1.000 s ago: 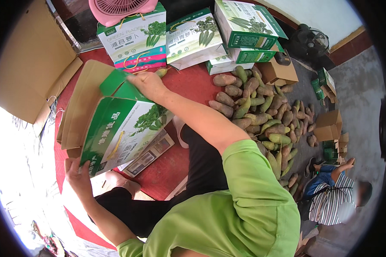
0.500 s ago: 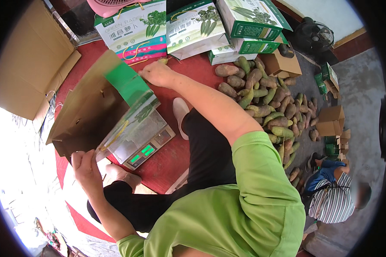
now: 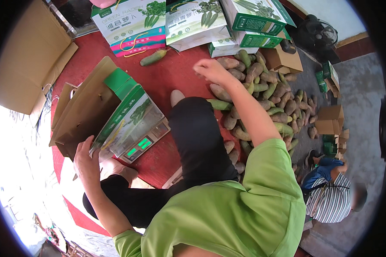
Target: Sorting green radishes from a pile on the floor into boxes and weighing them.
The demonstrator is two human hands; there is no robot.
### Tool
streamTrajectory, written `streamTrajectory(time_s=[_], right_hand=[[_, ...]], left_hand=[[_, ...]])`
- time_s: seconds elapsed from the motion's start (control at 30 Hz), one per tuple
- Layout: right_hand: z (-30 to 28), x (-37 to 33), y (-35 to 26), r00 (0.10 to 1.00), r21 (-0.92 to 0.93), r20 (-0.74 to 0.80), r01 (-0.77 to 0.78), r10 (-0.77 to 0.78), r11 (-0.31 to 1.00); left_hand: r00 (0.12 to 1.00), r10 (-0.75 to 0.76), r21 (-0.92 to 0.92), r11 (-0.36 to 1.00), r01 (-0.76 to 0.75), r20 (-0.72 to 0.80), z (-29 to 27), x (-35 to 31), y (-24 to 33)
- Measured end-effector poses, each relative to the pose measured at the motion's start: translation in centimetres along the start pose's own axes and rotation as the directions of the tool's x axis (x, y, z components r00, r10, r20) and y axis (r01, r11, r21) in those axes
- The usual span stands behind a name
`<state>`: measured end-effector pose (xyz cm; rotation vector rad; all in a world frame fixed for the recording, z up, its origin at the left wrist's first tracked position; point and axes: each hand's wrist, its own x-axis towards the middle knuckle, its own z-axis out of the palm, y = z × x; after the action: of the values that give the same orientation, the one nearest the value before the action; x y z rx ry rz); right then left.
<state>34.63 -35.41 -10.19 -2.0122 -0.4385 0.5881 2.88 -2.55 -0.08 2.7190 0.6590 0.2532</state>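
My left hand [image 3: 88, 162] grips the near edge of an open cardboard carton [image 3: 83, 113], with thumb and fingers on its wall. The carton has a brown inside and a green-and-white printed side, and it rests tilted on a digital scale [image 3: 153, 136] with a lit green display. My right hand [image 3: 211, 71] hovers at the left edge of a heap of green radishes [image 3: 283, 105], fingers loosely bent and nothing visible in them. A single green radish [image 3: 153, 58] lies on the red mat [image 3: 176, 75], beyond the carton.
Printed cartons [image 3: 197, 25] stand along the far side, beside a pink-and-blue box [image 3: 139, 41]. A black fan [image 3: 317, 32] is at the far right. Flattened cardboard [image 3: 25, 51] leans at the left. Another person [image 3: 330, 197] sits at the right beyond the radishes.
My right hand has moved right, from beside the carton's far end to the radish heap. The single radish now shows whole. My left hand stays on the carton, which has shifted slightly.
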Motion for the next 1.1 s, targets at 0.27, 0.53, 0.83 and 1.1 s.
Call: streamTrajectory(time_s=[0.27, 0.53, 0.83, 1.1], right_hand=[[4.2, -12.8, 20.4, 0.991, -0.53, 0.088, -0.035, 0.097, 0.847], [10.2, -22.1, 28.8, 0.896, -0.818, 0.33, 0.115, 0.296, 0.564], [10.5, -21.5, 30.9, 0.944, -0.518, -0.054, -0.305, 0.326, 0.799], [7.4, -18.2, 28.2, 0.797, -0.273, -0.39, -0.577, 0.46, 0.77]], left_hand=[[0.998, -0.013, 0.069, 0.998, 0.009, 0.057, 0.4, 0.1, 0.2], [0.995, 0.09, 0.008, 0.996, -0.091, 0.032, 1.0, -0.7, 0.0], [0.988, 0.02, -0.05, 0.999, -0.012, 0.152, 0.3, -0.5, 0.8], [0.996, -0.024, -0.029, 0.999, 0.027, 0.08, 1.0, -0.1, 1.8]])
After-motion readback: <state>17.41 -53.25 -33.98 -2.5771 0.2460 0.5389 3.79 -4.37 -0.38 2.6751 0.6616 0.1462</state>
